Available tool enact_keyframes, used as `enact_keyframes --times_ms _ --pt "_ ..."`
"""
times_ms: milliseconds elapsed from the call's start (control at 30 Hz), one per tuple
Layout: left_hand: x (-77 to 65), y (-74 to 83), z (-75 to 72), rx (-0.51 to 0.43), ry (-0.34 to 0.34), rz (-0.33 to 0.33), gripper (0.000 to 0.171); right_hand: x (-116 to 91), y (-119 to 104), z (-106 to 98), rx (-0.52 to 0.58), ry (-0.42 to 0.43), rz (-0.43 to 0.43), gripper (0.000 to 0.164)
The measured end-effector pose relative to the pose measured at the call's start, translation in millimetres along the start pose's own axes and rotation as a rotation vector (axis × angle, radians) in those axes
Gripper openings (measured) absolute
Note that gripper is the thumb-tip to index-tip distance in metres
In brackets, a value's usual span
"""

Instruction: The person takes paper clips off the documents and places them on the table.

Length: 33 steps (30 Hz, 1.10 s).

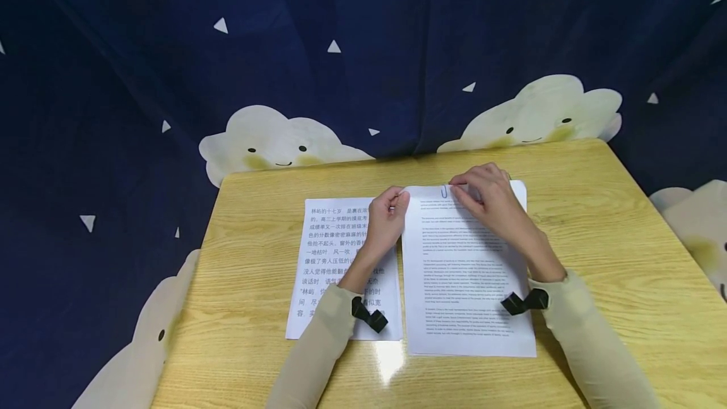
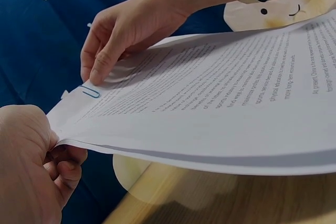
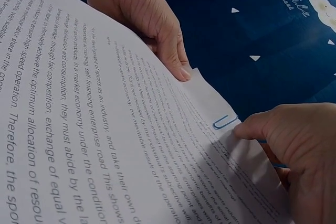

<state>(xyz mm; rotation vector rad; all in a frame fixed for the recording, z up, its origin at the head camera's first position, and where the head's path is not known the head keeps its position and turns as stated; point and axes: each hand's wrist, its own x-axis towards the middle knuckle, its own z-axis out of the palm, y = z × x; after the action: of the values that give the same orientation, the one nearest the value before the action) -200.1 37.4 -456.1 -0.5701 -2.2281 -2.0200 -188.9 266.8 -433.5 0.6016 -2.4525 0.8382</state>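
A stack of printed English sheets (image 1: 462, 270) is lifted at its far edge. My left hand (image 1: 389, 219) pinches its far left corner between thumb and fingers. A blue paper clip (image 2: 91, 93) sits on the far edge of the stack, near the middle. Right beside the clip, my right hand (image 1: 490, 201) pinches the same edge, thumb on top and fingers underneath. In the right wrist view the right thumb (image 3: 253, 127) touches the paper by the clip, and a bit of blue shows below the edge. The fingers under the paper are partly hidden.
Left of the stack, a second paper with large Chinese print (image 1: 324, 257) lies flat on the wooden table (image 1: 238, 308), partly covered by my left arm. A dark blue curtain (image 1: 363, 49) with white clouds and triangles hangs behind the table's far edge.
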Motion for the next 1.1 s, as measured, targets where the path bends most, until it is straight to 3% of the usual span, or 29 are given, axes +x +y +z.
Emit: enact_keyframes --times_ms 300,533,733,933,1100 --pt "-0.9 -0.5 2.1 -0.011 -0.004 0.012 0.018 -0.2 -2.5 3.6 0.013 0.000 -0.001 0.007" --pt "2.8 -27.5 8.7 -0.019 0.004 0.003 0.019 -0.6 -3.9 4.8 0.002 -0.004 0.004 0.007" --pt "4.0 -33.0 10.0 -0.020 0.001 0.006 0.021 0.0 -6.0 3.9 -0.004 0.005 -0.002 0.007" --pt "2.7 -29.0 11.6 -0.027 -0.016 -0.010 0.020 -0.8 -5.9 2.8 -0.007 0.024 -0.015 0.008" --pt "-0.9 -7.9 7.9 -0.036 -0.046 -0.003 0.020 -1.1 -5.7 2.5 -0.003 0.030 -0.004 0.008"
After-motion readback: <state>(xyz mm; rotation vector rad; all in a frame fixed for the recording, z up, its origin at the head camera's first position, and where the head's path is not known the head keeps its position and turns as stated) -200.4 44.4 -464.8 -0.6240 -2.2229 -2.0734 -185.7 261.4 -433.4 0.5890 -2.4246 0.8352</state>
